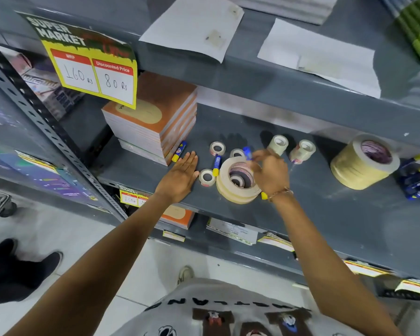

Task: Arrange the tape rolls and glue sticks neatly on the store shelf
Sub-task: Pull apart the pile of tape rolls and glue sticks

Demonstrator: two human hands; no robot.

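Right hand point(268, 174) had a pinch grip on a blue glue stick point(247, 152) above the big tape stack point(238, 183), likely clearing it off. Left hand point(181, 177) lay flat, grip wide, on the shelf point(313, 207), probably bracing.

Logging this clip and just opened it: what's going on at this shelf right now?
A person is sorting stationery on a grey store shelf. The right hand holds a blue glue stick above a stack of wide masking tape rolls. The left hand lies flat and empty on the shelf. Small tape rolls and loose glue sticks are still scattered; another large tape stack sits further right.
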